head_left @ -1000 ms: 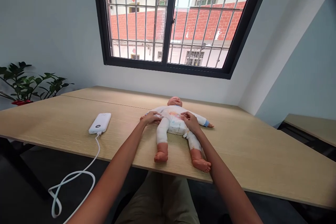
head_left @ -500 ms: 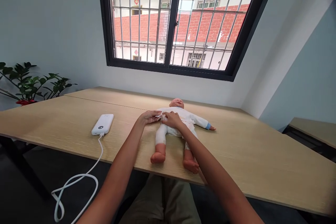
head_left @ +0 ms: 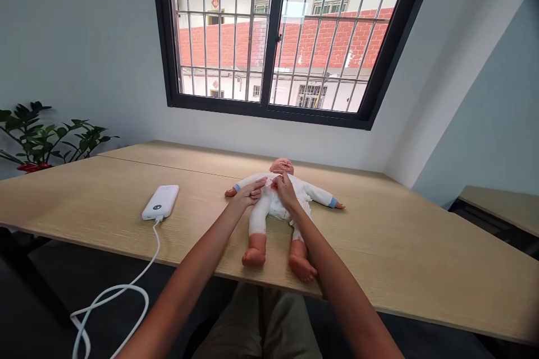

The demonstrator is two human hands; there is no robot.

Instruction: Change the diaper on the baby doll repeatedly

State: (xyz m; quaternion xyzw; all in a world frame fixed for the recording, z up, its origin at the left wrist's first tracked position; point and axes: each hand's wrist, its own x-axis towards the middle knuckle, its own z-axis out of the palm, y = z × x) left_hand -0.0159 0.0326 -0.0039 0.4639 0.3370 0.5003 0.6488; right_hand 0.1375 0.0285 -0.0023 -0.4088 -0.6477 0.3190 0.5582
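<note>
A baby doll (head_left: 278, 202) in white clothes lies on its back at the centre of the frame, on a wooden table (head_left: 400, 258). The left hand (head_left: 251, 192) and the right hand (head_left: 286, 192) both rest on its chest, fingers pinching the fabric. Left of centre lies a white power bank (head_left: 160, 202), its cable (head_left: 113, 297) hanging off the table edge. A plant (head_left: 46, 137) stands at far left.

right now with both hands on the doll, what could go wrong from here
1. The doll lies with its feet close to the near edge of the table; a tug toward the body by the left hand or right hand could slide it off.
2. The cable from the power bank hangs off that edge in a loose loop beside the left forearm; catching it might drag the power bank down.
</note>
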